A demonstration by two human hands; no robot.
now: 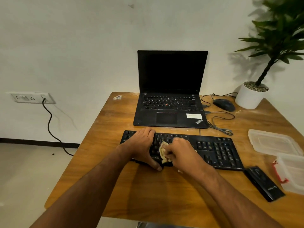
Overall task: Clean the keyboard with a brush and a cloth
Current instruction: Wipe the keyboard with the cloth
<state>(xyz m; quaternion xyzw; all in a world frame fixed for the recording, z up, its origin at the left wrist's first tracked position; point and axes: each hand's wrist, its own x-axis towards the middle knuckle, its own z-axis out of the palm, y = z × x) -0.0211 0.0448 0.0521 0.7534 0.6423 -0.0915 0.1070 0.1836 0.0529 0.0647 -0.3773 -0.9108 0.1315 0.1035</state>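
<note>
Table (115,186) is carrying a laptop (171,89), dark and open, at the back, and the keyboard (213,150) is lying in front of it, near the front-middle. Left hand (143,145) is lying flat over the keyboard's left keys, fingers spread, thumb hooking the near edge, steadying it. Right hand (179,150) is bunching the cloth (163,152) in curled fingers and pressing it on the middle keys. So the wiping stage looks underway; the right half and numpad look still to be wiped. Black object (263,183) off the keyboard's right end is possibly the brush, too blurred to tell. Brushing is probably finished, judging by that.
</note>
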